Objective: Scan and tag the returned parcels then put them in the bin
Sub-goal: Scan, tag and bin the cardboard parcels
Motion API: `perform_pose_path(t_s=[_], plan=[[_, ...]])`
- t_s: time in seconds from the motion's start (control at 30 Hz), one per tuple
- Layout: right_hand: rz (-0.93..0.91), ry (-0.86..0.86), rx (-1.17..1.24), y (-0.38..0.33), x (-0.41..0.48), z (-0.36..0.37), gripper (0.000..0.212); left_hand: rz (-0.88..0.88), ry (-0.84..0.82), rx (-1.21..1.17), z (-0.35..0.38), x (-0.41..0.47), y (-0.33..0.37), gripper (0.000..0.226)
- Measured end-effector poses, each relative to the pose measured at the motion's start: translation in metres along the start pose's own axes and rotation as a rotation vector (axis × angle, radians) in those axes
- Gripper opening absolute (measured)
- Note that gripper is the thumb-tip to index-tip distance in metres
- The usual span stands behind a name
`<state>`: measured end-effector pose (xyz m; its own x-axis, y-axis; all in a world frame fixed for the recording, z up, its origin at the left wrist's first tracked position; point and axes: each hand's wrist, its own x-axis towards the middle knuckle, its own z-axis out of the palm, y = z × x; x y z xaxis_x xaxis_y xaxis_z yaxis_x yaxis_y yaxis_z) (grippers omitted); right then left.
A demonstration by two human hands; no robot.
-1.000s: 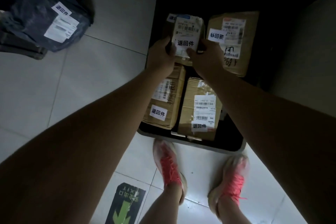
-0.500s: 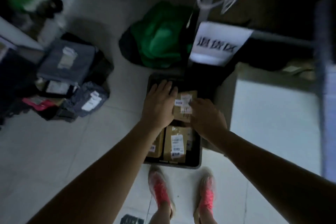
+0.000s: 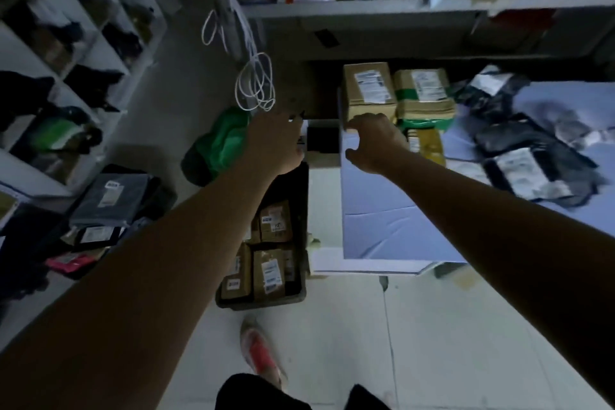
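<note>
A dark bin (image 3: 301,196) stands on the floor and holds several tagged cardboard parcels (image 3: 269,268). Above its far end hovers my left hand (image 3: 274,141), fingers loosely curled, holding nothing that I can see. My right hand (image 3: 374,143) is open over the left edge of the blue-covered table (image 3: 382,220), its fingertips just short of a brown box (image 3: 367,90) with a white label. Beside that box lies a box with green tape (image 3: 424,95). A yellow parcel (image 3: 427,143) is partly hidden behind my right wrist.
Dark plastic mailers (image 3: 532,166) lie on the table's right side. A green bag (image 3: 221,143) sits on the floor left of the bin, more mailers (image 3: 106,203) further left. White shelves (image 3: 76,53) line the left; a coiled white cable (image 3: 254,83) hangs ahead.
Both hands let go of the labelled parcel in the bin and rose from it. My view lifted from the bin to the table, and my right hand reached toward the brown box.
</note>
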<state>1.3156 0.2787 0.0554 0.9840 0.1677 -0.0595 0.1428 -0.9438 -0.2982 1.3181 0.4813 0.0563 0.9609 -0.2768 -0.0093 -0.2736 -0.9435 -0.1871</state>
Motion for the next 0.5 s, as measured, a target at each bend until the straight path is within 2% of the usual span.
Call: perform_pose_path(t_s=[0.13,0.23,0.37,0.5], plan=[[0.082,0.036,0.015,0.07,-0.055,-0.046,0.057,0.021,-0.021,-0.03,-0.047,-0.004,0.09,0.052],[0.118,0.032,0.031,0.108,-0.077,-0.07,0.049,0.049,-0.032,0.002,-0.067,0.001,0.129,0.057],[0.169,0.054,0.126,0.141,-0.068,-0.083,0.05,0.023,-0.074,0.052,-0.073,0.025,0.134,0.049],[0.232,0.069,0.258,0.158,-0.017,-0.067,0.053,-0.011,-0.094,-0.039,-0.042,0.072,0.114,0.041]])
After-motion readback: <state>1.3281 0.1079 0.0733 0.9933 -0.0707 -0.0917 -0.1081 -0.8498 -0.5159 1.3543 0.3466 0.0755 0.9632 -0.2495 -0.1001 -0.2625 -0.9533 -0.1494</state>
